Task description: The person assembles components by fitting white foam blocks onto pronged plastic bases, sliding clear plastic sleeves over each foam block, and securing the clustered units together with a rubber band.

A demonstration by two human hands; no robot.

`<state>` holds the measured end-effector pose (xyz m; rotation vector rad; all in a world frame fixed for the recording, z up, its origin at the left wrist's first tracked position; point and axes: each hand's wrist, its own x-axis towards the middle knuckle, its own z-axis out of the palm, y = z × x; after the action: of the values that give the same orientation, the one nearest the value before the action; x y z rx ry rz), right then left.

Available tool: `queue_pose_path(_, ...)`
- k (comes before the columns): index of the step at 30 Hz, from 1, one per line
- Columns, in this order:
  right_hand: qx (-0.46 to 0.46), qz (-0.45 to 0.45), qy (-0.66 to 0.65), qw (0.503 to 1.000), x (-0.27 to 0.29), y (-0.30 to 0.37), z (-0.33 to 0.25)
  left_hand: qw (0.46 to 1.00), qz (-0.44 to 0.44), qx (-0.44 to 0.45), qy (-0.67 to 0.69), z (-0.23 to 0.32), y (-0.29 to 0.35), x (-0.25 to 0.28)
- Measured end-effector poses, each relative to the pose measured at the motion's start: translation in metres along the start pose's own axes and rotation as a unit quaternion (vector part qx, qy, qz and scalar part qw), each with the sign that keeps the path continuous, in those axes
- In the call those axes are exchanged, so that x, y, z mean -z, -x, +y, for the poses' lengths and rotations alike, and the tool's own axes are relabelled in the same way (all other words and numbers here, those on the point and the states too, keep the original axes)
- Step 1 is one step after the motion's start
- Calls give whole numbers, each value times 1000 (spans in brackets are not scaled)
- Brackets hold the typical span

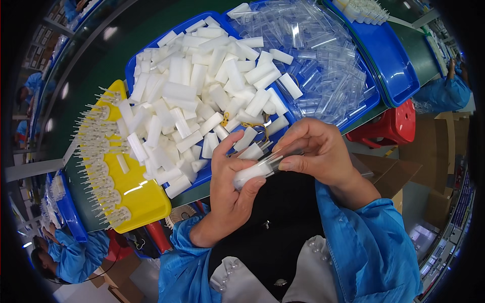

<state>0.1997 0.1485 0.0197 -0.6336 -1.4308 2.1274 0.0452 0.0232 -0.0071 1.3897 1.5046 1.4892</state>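
My left hand [228, 189] is closed around a white rounded part [251, 173], its thumb in front and its fingers behind. Thin prongs stick out of that part toward the right. My right hand [321, 154] pinches a clear plastic sleeve [290, 150] between thumb and forefinger. The sleeve meets the prong end of the white part, and whether the prongs are inside it I cannot tell. Just beyond my hands, white foam blocks [202, 81] lie heaped in a blue tray [132, 68]. Many clear plastic sleeves [313, 55] fill the blue tray [373, 98] beside it.
On the left, a yellow tray [151, 209] carries rows of white pronged parts [101, 166]. At the right stand stacked blue trays [399, 76] with more white parts [361, 10], above a red stool [389, 129]. Co-workers in blue [81, 252] sit around, and cardboard boxes [429, 151] stand lower right.
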Motion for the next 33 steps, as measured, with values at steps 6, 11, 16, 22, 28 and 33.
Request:
queue_pose_path(6, 16, 18, 21, 999, -4, 3, 3, 995, -3, -56, -82, 4, -3, -3)
queue_pose_path(11, 30, -13, 79, 996, -1, 3, -1, 994, -29, -60, -91, 3, -4, 1)
queue_pose_path(16, 61, 6, 141, 988, 6, 4, -3, 994, -11, -67, -89, -3, -4, 0)
queue_pose_path(22, 98, -10, 296, 950, 1, 8, -8, 993, 44, -104, -35, -20, 4, -9)
queue_pose_path(28, 140, -6, 315, 939, -5, 10, 5, 987, 69, -147, 8, -20, 1, -17)
queue_pose_path(33, 161, 2, 311, 937, -11, 13, 15, 984, 54, -167, 6, -21, 3, -20)
